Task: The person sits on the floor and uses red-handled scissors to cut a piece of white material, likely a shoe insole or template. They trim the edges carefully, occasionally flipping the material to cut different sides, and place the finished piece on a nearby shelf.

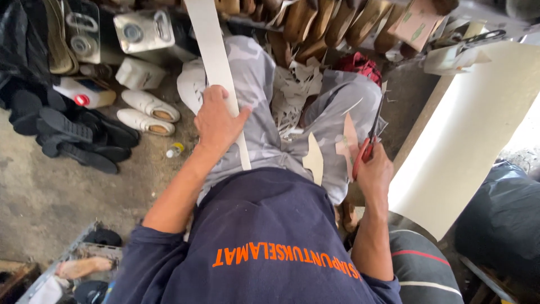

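Note:
My left hand (216, 119) grips a long white strip of sheet material (212, 53) that runs from the top of the view down across my left thigh. My right hand (374, 171) holds red-handled scissors (371, 138), blades pointing up and away over my right knee. Two cut sole-shaped pieces, one cream (314, 159) and one pinkish (347, 141), lie on my lap on the grey camouflage trousers (264, 112). A heap of white offcuts (292, 95) sits between my knees.
A large white sheet (467, 141) leans at the right beside a black bag (500, 219). White shoes (149, 112), black soles (79, 135), metal cans (140, 31) and a white bottle (84, 93) lie on the floor at left. Wooden shoe lasts (326, 22) line the top.

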